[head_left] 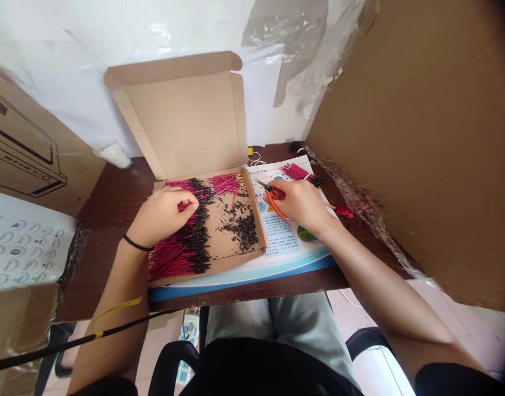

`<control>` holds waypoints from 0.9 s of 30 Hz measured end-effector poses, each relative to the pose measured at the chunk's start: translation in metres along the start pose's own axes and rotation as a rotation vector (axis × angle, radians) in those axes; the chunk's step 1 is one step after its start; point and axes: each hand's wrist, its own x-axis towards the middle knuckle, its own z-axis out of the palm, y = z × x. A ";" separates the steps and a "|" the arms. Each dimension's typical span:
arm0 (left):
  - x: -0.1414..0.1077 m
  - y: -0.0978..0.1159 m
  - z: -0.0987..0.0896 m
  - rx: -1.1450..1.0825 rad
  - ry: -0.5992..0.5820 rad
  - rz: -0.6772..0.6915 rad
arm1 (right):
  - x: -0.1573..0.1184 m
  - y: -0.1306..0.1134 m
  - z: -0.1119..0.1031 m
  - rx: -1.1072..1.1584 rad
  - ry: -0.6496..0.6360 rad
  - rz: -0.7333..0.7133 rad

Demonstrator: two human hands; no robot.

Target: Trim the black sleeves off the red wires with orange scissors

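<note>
Dark wooden desk (112,206), walled by a printed cardboard panel (38,159) at left, a sheet of round icons (25,247) below it, and white plastic sheeting (71,93) behind. Open cardboard box (182,121), lid propped upright against the sheeting, holds many red wires with black ends (176,258) in rows, a smaller bunch of red wires with brass tips (227,184), and loose black bits (240,231). Left hand (164,215): fingers curled, lying on the wires inside the box; whether it pinches any cannot be told. Printed leaflet (287,236) beside the box carries a further wire bundle (299,174). Right hand (301,206): closed around orange-handled snips (275,202), tips pointing left, above the leaflet. Red-handled tool (343,210) lies just beyond that wrist. Large cardboard panel (412,137) stands at right.
</note>
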 end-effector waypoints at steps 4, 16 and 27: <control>-0.002 -0.002 0.007 0.049 -0.096 0.078 | -0.001 -0.001 0.004 0.032 0.003 -0.048; -0.004 0.011 0.014 0.095 -0.155 -0.054 | -0.004 -0.004 0.006 0.033 0.000 -0.081; -0.001 0.023 0.007 -0.299 0.218 -0.071 | -0.006 -0.006 0.007 0.041 0.023 -0.097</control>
